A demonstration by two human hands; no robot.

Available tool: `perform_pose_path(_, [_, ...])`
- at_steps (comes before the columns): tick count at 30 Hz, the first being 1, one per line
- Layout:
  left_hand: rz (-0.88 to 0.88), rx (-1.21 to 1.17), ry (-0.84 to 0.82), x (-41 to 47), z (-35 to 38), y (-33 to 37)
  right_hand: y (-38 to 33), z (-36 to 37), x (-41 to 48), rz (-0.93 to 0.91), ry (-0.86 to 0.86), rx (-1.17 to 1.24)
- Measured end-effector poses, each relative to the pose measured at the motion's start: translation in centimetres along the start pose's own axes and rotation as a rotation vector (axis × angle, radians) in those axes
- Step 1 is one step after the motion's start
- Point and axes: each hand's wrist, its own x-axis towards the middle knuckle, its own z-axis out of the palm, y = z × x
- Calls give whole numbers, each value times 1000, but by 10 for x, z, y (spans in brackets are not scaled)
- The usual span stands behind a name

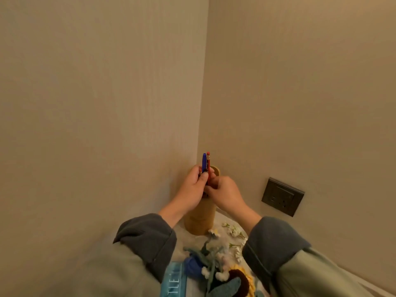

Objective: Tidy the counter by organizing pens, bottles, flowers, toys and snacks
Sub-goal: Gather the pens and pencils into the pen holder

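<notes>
**A:** Where are the pens sitting?

**B:** The left hand and right hand are holding them together just above the tan holder, which is standing on the table in the corner. Both hands' fingers are curling around the lower barrels.

**A:** Which way are they pointing?

**B:** Their long axes are running upright, side by side, with the blue and red ends on top. They are probably going to handle as light, stiff, slick sticks, so gripping them low as one bundle is looking sensible.
</notes>
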Motion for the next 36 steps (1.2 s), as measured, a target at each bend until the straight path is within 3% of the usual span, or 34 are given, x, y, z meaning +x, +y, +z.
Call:
perform_pose_path(8, [-73, 90, -29, 3, 1, -30, 14, 12, -7, -11, -28, -27])
perform_pose_path(14, [-35, 145, -12, -7, -2, -30, 10, 1, -23, -50, -16, 102])
perform_pose_path(21, [29, 58, 118, -59, 10, -6, 12, -24, -80, -17, 40, 215])
perform_pose_path(25, [40, -66, 50, -99, 42, 11, 22, -44, -125, -32, 51, 182])
perform_pose_path(29, [-46, -148, -42, -133, 80, 10, 47, -63, -165, -4, 63, 154])
perform_pose_path(36, [-289, -188, -32, -176, 140, -14, 111, -75, -227, 143, 41, 71])
